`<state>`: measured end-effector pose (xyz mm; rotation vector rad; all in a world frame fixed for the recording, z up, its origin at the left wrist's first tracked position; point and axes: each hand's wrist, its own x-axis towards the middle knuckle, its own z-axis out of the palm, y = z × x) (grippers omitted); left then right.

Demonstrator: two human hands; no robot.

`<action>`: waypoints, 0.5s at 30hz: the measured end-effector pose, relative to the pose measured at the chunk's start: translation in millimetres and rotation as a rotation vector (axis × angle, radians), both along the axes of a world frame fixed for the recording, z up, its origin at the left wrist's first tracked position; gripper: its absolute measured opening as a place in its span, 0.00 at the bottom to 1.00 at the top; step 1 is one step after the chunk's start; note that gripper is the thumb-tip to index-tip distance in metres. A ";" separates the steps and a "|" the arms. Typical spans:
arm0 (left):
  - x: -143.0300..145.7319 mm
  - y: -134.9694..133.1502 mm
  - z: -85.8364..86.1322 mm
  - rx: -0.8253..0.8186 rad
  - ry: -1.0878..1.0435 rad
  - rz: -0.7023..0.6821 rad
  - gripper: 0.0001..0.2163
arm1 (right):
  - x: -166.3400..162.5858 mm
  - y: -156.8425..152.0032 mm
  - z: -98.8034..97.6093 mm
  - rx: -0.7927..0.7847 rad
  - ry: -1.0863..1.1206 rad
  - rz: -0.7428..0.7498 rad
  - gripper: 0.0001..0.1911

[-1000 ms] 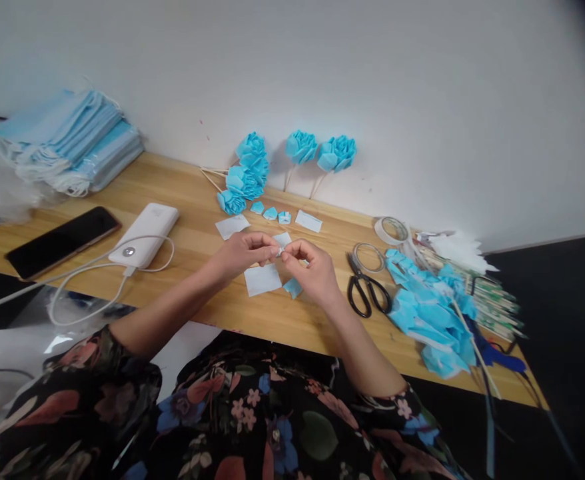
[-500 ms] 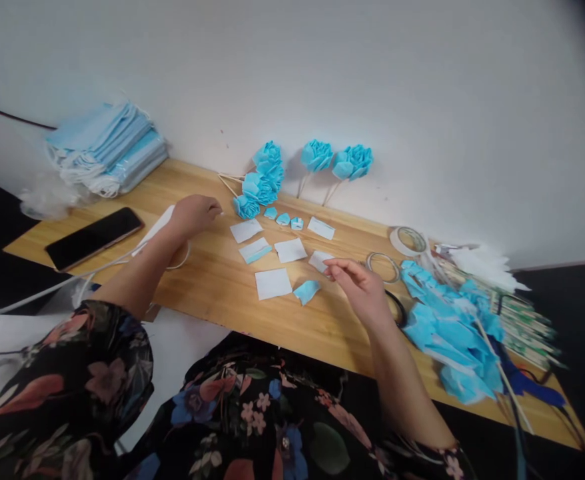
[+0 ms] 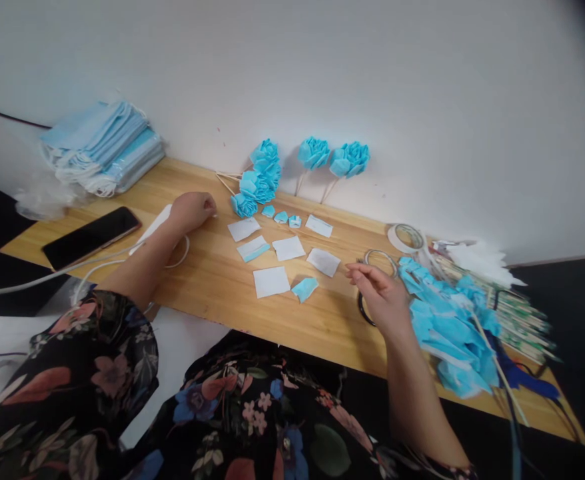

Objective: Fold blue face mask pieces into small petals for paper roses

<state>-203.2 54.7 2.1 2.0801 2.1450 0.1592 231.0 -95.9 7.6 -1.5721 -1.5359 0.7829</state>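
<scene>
Six whitish pieces (image 3: 271,281) and one curled light-blue piece (image 3: 305,289) on the wooden surface (image 3: 197,280), spread between the left hand (image 3: 191,212) and the right hand (image 3: 386,303). Left hand: back upward, fingers curled inward, just left of the roses, with a white speck at the fingertips too small to identify; cannot tell whether clenched or pinching something. Beneath the left forearm, partly hidden, a white power bank (image 3: 155,224) and loops of white cable (image 3: 186,252); farther left, a dark phone (image 3: 91,237). Right hand: released, thumb and bent fingers loosely apart, just right of the nearest whitish piece, close to a grey ring (image 3: 383,252) and a mostly covered black loop handle (image 3: 360,308). Beyond the whitish pieces, three small folded blue pieces (image 3: 281,217) in a row. Behind these, lying blue roses (image 3: 260,183) on thin sticks; two upright roses (image 3: 350,160) leaning on the wall (image 3: 422,133). At back left, a stack of pale blue masks (image 3: 107,143) beside crumpled clear plastic (image 3: 47,200). On the right, a tape roll (image 3: 393,237), a heap of blue sheets (image 3: 447,333) and green-and-white packets (image 3: 520,323).
</scene>
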 end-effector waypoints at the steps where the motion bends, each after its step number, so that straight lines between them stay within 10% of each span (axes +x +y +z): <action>1: -0.6 -0.3 2.4 0.008 -0.007 -0.005 0.13 | -0.6 0.2 0.4 0.010 -0.009 0.000 0.15; 6: 10.4 -18.4 24.2 0.148 -0.011 -0.072 0.17 | -2.7 -0.1 3.0 0.054 -0.061 0.006 0.15; 10: 42.4 -89.2 55.3 0.594 -0.366 -0.365 0.12 | 2.1 3.2 -0.4 0.125 -0.184 -0.010 0.14; 15: 72.5 -211.2 74.7 0.093 -0.949 -0.823 0.09 | 6.2 16.7 -9.3 0.165 -0.452 0.073 0.15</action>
